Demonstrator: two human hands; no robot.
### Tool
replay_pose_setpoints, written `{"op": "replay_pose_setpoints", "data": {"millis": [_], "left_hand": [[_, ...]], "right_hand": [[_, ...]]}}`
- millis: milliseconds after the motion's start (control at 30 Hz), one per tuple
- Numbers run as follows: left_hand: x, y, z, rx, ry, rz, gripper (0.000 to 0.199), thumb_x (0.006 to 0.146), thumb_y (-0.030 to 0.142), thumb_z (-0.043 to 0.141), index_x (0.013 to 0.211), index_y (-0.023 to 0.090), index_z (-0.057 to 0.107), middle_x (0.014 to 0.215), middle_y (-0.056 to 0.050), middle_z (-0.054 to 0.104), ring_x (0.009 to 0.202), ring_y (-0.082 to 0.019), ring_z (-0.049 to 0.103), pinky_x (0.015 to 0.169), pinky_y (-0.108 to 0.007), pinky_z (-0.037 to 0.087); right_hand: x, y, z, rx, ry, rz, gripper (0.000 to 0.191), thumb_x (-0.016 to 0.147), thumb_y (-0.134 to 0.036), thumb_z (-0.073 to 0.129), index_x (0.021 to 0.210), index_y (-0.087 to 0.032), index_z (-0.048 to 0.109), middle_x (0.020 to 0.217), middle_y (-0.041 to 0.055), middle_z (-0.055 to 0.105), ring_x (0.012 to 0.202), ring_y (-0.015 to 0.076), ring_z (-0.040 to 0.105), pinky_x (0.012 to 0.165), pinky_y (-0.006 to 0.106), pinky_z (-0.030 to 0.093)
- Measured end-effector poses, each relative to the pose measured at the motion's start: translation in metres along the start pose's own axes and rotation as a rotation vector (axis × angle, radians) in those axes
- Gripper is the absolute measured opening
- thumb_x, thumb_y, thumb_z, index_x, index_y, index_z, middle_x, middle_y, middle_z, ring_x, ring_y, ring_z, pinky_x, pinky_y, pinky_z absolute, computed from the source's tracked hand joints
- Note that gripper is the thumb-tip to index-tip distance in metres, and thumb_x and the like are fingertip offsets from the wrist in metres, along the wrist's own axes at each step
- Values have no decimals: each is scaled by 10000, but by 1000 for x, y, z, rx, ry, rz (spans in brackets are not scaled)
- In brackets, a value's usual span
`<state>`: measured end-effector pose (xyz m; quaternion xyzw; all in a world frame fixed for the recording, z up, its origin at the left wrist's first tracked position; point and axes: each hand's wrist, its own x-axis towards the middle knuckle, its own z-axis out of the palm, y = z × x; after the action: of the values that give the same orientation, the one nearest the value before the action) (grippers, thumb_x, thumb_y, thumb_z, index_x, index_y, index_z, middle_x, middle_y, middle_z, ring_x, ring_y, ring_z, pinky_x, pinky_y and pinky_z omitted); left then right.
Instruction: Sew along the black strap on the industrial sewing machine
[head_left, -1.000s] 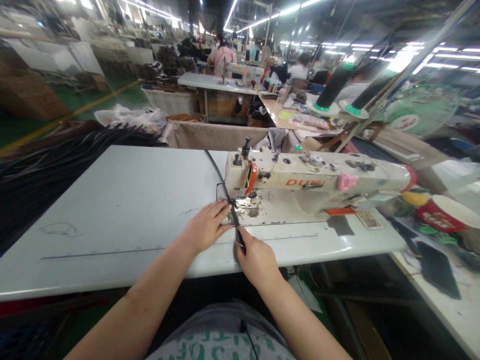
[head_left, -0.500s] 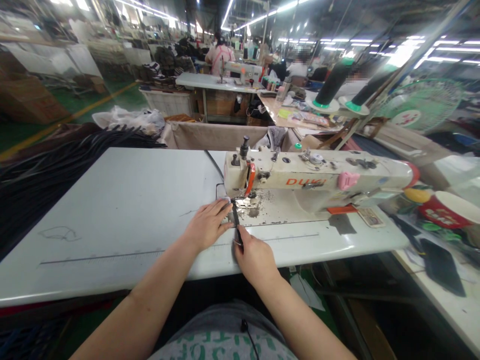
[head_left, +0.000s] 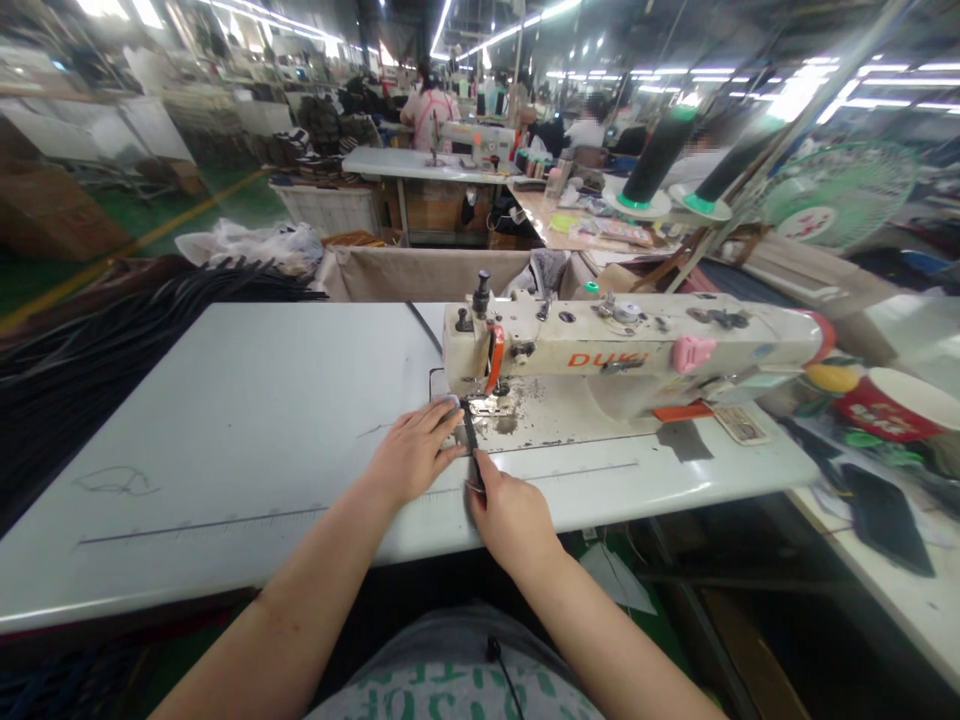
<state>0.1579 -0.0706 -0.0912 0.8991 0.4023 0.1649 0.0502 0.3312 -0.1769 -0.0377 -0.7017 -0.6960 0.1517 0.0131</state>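
A narrow black strip (head_left: 470, 432) runs toward me from under the needle area of a white sewing machine (head_left: 622, 340). My right hand (head_left: 517, 515) is closed around its near end, thumb and fingers pinching it close to the table's front edge. Just left of the strip, my left hand (head_left: 409, 455) lies flat on the table, fingers stretched toward the presser foot. Its fingertips are beside the strip; whether they touch it I cannot tell. Behind the machine head, a length of black strip (head_left: 425, 328) extends across the tabletop toward the back edge.
The white table (head_left: 225, 420) carries a printed ruler line along its front. A heap of long black strips (head_left: 112, 350) hangs at the left. To the right are a red-and-white tub (head_left: 900, 405) and a dark phone-like slab (head_left: 881, 520). Large black thread cones (head_left: 660, 160) stand behind the machine.
The camera view has shifted slightly. Both hands stay in nearly the same place at the strip, with no visible change of grip.
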Motion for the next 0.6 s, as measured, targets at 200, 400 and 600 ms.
{"op": "replay_pose_setpoints", "data": {"millis": [200, 400, 600], "left_hand": [[-1, 0, 3, -7, 21, 10, 540, 1060, 499, 460, 1510, 216, 553, 1603, -104, 522, 1503, -295, 468, 1196, -493, 447], [-4, -3, 12, -76, 55, 25, 549, 1059, 480, 465, 1505, 170, 546, 1591, -152, 525, 1493, -313, 484, 1238, -542, 412], [-7, -3, 12, -117, 83, 24, 522, 1064, 447, 458, 1503, 174, 531, 1576, -169, 531, 1478, -328, 496, 1238, -566, 414]], "right_hand": [[-11, 2, 0, -39, -56, -16, 610, 1000, -256, 540, 1590, -157, 416, 1009, 155, 837, 922, 297, 809, 765, 337, 563], [-10, 1, -4, -47, -45, -16, 605, 995, -239, 535, 1585, -156, 426, 1011, 160, 834, 927, 305, 808, 762, 349, 568], [-4, -2, -8, -52, -38, -3, 597, 984, -231, 543, 1572, -172, 457, 1051, 153, 825, 933, 293, 798, 773, 346, 572]]}}
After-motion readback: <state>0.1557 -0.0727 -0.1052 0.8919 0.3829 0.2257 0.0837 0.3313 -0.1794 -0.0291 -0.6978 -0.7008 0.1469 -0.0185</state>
